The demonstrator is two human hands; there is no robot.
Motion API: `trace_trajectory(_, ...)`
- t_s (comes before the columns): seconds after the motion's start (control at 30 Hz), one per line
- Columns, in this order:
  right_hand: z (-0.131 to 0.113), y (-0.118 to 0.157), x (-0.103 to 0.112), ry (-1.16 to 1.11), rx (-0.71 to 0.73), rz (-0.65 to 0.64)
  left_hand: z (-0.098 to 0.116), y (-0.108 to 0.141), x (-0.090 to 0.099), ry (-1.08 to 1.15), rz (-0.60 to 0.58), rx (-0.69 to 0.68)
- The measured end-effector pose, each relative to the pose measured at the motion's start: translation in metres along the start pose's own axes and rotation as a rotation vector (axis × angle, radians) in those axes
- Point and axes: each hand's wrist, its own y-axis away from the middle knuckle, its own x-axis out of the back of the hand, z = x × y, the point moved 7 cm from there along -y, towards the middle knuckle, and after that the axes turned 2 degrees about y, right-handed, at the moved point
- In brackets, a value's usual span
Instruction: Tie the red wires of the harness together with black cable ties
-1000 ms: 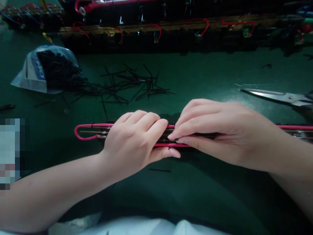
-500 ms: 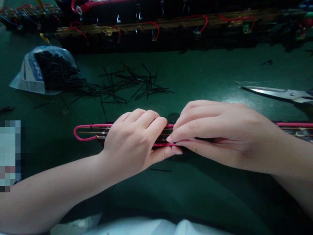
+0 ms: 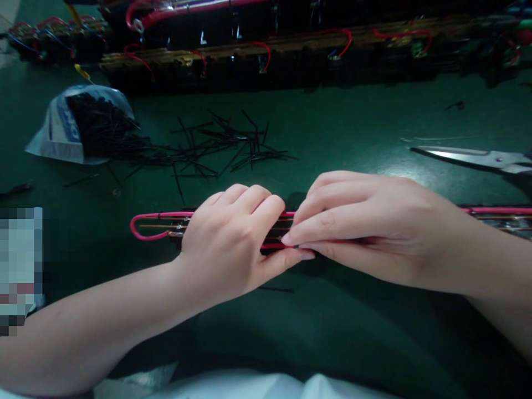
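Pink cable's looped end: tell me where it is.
In the head view, the pink cable's looped end lies left of centre, just left of the left hand, below and right of the plastic bag.

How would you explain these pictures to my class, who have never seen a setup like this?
There is no robot here: a person works with two bare hands. Every picture comes from one camera on the person's head, looking forward and down.

The left hand grips a long, dark strip edged with pinkish-red cable. The right hand brings thumb and fingertips together at the strip's near edge; whatever they may pinch is hidden.

Beyond, on the green surface, thin black pieces spill from a clear bag. Scissors lie to the right, and darker assemblies with red wires run along the back.
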Motion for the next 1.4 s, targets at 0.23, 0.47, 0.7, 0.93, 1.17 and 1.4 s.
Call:
trace_trajectory(0.23, 0.001, 0.0, 0.001, -0.006, 0.003, -0.003, -0.001, 0.0, 0.0, -0.009, -0.003, -0.006)
trace_trajectory(0.47, -0.003, -0.001, 0.0, 0.092, 0.022, -0.023, -0.001, 0.002, 0.001, -0.022, 0.005, -0.021)
trace_trajectory(0.7, -0.006, -0.001, -0.003, 0.108, 0.01, -0.036, 0.0, 0.002, 0.001, -0.031, 0.014, -0.033)
trace_trajectory(0.93, -0.008, -0.002, -0.003, 0.131, 0.035, -0.023, 0.001, 0.002, 0.001, -0.045, 0.028, -0.048)
trace_trajectory(1.17, -0.015, -0.001, -0.007, 0.296, 0.097, -0.013, 0.002, 0.004, 0.001, -0.093, 0.068, -0.047)
trace_trajectory(1.4, -0.013, -0.003, -0.007, 0.255, 0.094, -0.015, 0.002, 0.006, -0.001, -0.068, 0.052, -0.073)
